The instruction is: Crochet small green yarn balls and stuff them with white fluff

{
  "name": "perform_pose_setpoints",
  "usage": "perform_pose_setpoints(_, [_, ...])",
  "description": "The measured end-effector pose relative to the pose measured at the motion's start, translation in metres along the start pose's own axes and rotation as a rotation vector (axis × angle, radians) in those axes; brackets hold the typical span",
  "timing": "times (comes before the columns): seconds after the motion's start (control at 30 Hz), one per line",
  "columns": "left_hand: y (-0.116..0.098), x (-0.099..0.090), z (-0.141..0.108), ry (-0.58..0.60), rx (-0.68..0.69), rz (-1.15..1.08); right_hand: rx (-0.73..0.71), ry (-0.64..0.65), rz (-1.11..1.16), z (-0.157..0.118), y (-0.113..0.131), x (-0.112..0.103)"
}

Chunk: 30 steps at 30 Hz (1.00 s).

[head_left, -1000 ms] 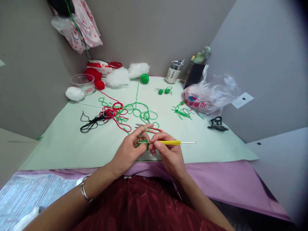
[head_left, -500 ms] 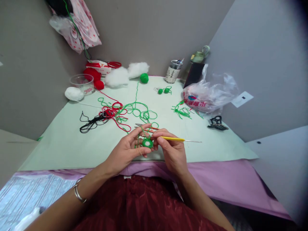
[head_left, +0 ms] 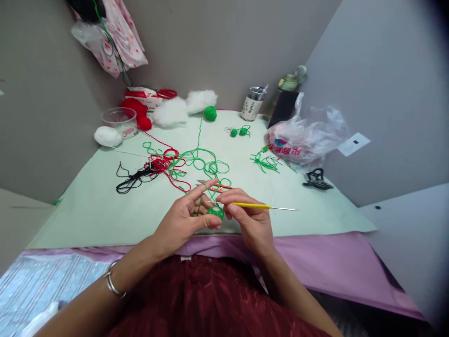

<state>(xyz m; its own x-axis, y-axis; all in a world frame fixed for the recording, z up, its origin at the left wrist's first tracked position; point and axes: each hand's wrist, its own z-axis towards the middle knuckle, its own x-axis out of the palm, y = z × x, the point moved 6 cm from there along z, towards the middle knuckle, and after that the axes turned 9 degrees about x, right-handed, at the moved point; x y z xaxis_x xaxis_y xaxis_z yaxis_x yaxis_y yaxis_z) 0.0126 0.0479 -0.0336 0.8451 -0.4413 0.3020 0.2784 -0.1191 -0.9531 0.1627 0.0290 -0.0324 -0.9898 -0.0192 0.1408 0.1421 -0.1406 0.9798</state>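
Observation:
Between the thumb and fingers of my left hand (head_left: 187, 213) is a small round green crochet piece (head_left: 215, 213) with white stuffing showing at its opening. Green yarn (head_left: 210, 188) runs from it up over my raised left index finger. My right hand (head_left: 250, 220) pinches a crochet hook (head_left: 250, 205) by its yellow handle, the hook end pointing left just above the piece. The other metal end sticks out to the right. Behind my fingers lies a pair of scissors (head_left: 224, 186), partly hidden, with orange handles. Loops of green yarn (head_left: 199, 161) spread over the table beyond.
Red yarn (head_left: 163, 161) and black yarn (head_left: 135, 181) lie tangled on the left. White stuffing (head_left: 170, 112), a green yarn ball (head_left: 210, 113) and a pen holder (head_left: 253, 104) stand at the back. A plastic bag (head_left: 298, 138) and a black hair claw (head_left: 317, 179) are on the right.
The crochet piece has tipped, so its white opening now faces more upward and shows less. The hook has shifted slightly down and to the right in my right hand.

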Motion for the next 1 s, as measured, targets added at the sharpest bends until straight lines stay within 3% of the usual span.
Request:
perform_pose_setpoints(0.17, [-0.001,0.0,0.0,0.02,0.031,-0.005,-0.02,0.017,0.009,-0.001,0.001,0.0])
perform_pose_setpoints(0.47, [-0.004,0.004,0.001,0.162,-0.064,-0.088,-0.088,0.094,-0.078,-0.002,0.017,0.005])
perform_pose_setpoints(0.63, [-0.005,0.0,0.003,0.124,-0.053,-0.041,-0.098,0.076,-0.05,-0.002,0.013,0.003])
perform_pose_setpoints(0.83, [-0.007,-0.003,0.001,0.049,-0.027,0.027,-0.023,0.042,0.153,0.0,0.0,-0.002])
perform_pose_setpoints(1.0, [-0.006,-0.002,0.002,0.056,0.001,0.014,-0.013,0.048,0.21,0.001,0.005,-0.002])
